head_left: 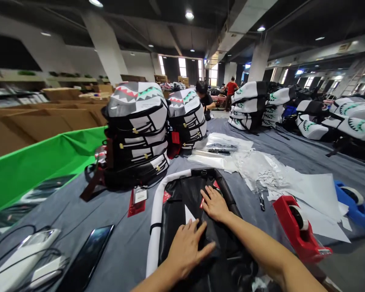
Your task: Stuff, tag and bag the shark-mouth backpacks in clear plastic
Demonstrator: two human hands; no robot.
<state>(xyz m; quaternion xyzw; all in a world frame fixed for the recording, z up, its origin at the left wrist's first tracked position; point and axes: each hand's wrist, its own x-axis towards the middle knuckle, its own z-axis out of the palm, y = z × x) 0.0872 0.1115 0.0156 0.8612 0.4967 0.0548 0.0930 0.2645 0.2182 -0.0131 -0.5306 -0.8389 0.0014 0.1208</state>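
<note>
- The right hand (215,204) is lying palm down on the far right part of the bag (174,215), fingers spread, gripping nothing that shows.
- The left hand (185,249) is spreading open over the bag's nearer middle, its thumb pointing right. It is holding nothing visible; whether its palm is touching the bag or just above it, I cannot tell.
- The bag is lying flat on the tabletop (134,239), right under both hands, its white edging running along its left side.
- The step in hand seems to be pressing or smoothing the bag's upper face.
- A next move is probably calling for light, even pressure from both palms, or for fingers closing on the edging if the bag needs shifting, since neither hand is gripping it.
- Left of the bag, a red tag (136,207) is lying near, with a phone (85,255) farther out.
- Beyond the bag to the left, two stacks (136,105) of bags are standing.
- Beyond it to the right, clear plastic (228,142) is lying; right of it, a red dispenser (284,209) is sitting nearer than a blue one (359,213).
</note>
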